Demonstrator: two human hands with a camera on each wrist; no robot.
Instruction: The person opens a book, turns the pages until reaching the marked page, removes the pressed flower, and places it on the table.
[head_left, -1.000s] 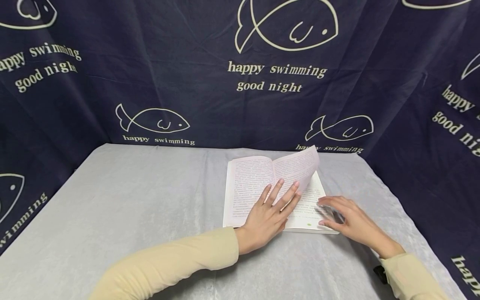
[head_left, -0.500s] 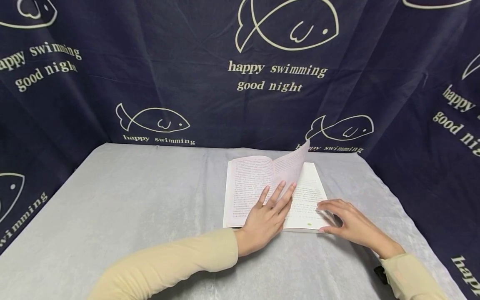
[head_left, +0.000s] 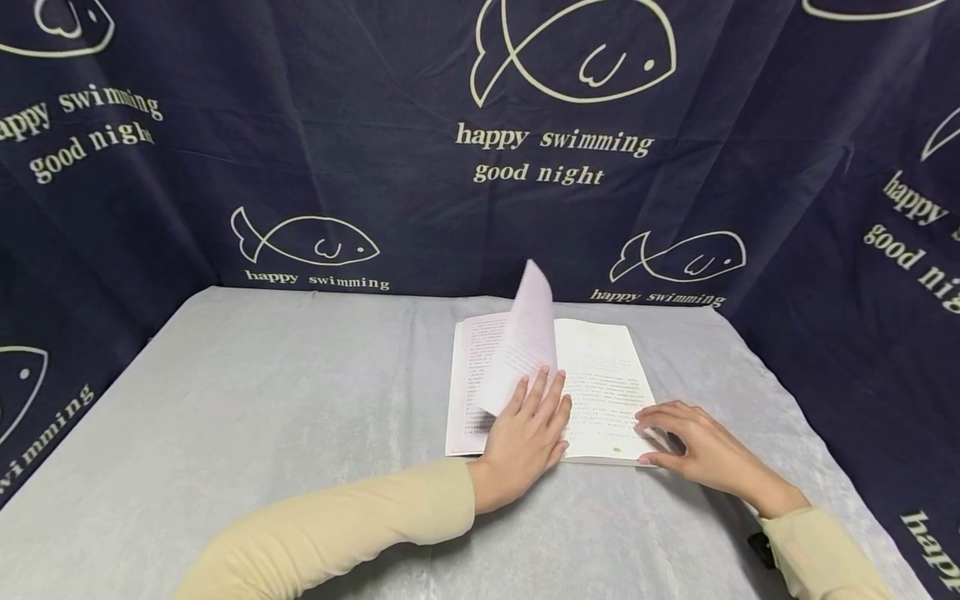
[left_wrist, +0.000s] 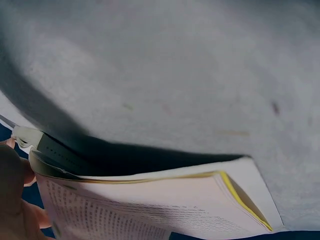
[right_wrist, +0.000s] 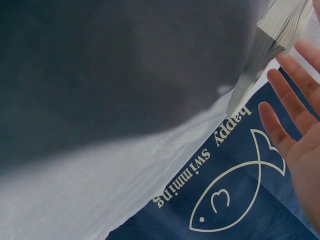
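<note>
An open book (head_left: pixel 607 383) with printed pages lies right of the table's middle. One pinkish page (head_left: pixel 528 333) stands up from the spine, its top bent over toward the left side. My left hand (head_left: pixel 521 442) lies flat near the spine, fingers straight and against that page's right side. At the book's lower right edge my right hand (head_left: pixel 701 446) has its thumb and fingers apart, the fingertips right by the page margin. The right wrist view shows its fingers (right_wrist: pixel 292 97) extended beside the page block (right_wrist: pixel 260 60). Yellow-edged pages (left_wrist: pixel 200 192) appear in the left wrist view.
A light grey cloth (head_left: pixel 262 400) covers the table. Dark blue curtains (head_left: pixel 360 150) with fish drawings and lettering hang behind it and at both sides. A small black object (head_left: pixel 761 550) shows by the right sleeve.
The lifted page has swung from the right side over the spine toward the left. My left hand has slid slightly left with it, while the right hand has stayed at the book's edge.
</note>
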